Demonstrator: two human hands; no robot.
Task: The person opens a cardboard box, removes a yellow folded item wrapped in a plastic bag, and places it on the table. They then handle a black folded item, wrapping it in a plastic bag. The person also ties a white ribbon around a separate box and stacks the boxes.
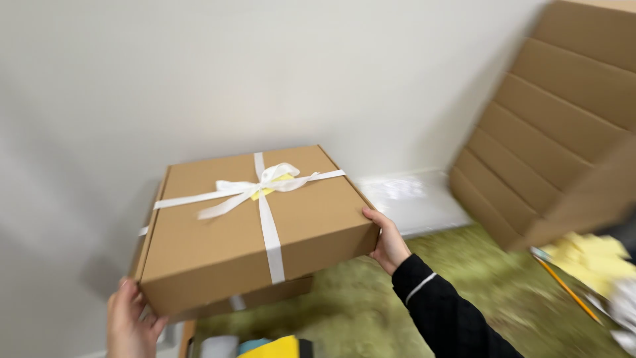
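Hands gripped opposite corners: your left hand (pixel 129 318) and right hand (pixel 387 245) held the ribboned cardboard box (pixel 255 229) aloft near the wall (pixel 199 73), seemingly above another box (pixel 271 295).

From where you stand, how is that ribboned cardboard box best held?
By its opposite corners, coming from the sides and underneath: the box is wide, flat and tilted. The left hand cups the near corner and the right hand the far one, both clear of the white bow on top.
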